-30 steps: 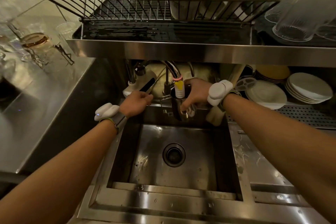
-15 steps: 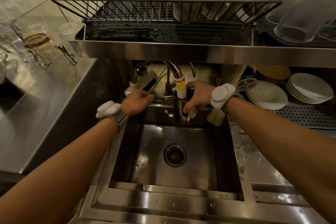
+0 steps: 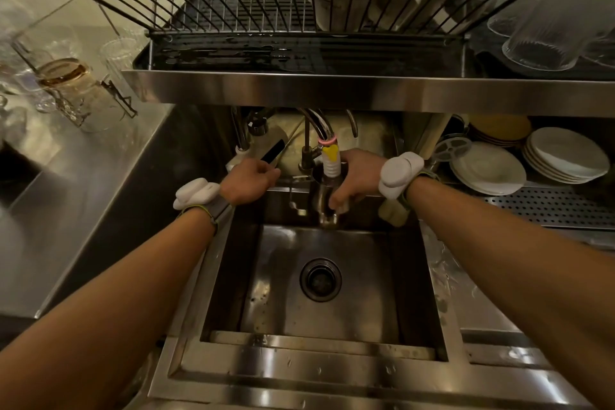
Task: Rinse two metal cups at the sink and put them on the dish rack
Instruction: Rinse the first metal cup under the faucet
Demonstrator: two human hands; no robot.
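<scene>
The sink (image 3: pixel 319 309) is the big steel tub right in front, and it has nothing in it but the drain (image 3: pixel 320 280) in the middle of its floor. At the far side of the sink, the right hand (image 3: pixel 352 176) is wrapped around a metal cup (image 3: pixel 327 200) and holds it up under the tap (image 3: pixel 329 156). The tap's white and yellow tip goes down into the cup's mouth. I can see only one cup; I cannot find the second one.

The left hand (image 3: pixel 249 181) is at the far left corner of the sink, curled shut on a dark handle (image 3: pixel 271 153). It may be the water handle, but I cannot tell for sure.

The cup looks wet and shiny, so it could slip and bang down into the sink. If the water comes too fast, it could splash out onto the bench (image 3: pixel 83 203) to the left of the sink.

Above the far side of the sink sits the dish rack (image 3: pixel 233 13). It is high up, so the cup could bump its shelf edge (image 3: pixel 332 90) on the way up.
</scene>
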